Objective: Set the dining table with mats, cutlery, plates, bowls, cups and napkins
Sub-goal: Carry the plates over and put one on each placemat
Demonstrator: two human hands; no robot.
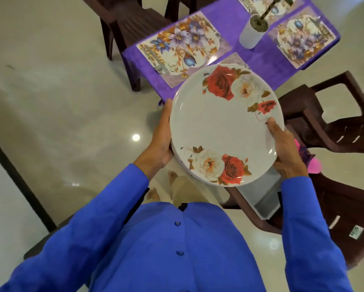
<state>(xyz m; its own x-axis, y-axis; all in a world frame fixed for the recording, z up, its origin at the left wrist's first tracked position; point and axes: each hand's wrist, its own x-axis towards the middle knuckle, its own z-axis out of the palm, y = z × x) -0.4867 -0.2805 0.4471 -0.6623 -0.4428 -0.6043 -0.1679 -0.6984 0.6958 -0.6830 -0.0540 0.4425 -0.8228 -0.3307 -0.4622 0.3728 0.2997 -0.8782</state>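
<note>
I hold a stack of white plates (216,127) printed with red and cream roses, level in front of my chest, short of the table's near corner. My left hand (161,140) grips the stack's left rim from below. My right hand (282,148) grips the right rim, thumb on the top plate. Ahead stands the dining table (259,60) under a purple cloth. Floral mats lie on it: one at the left (181,47) with cutlery (155,60) along its left edge, one at the right (305,39), one partly hidden behind the plates.
A white pot with a plant (253,31) stands mid-table. Dark brown plastic chairs stand at the far left (132,24), at the right (332,114) and close by my right side (332,209). Something pink (311,159) lies on the near chair. Glossy tile floor spreads to the left.
</note>
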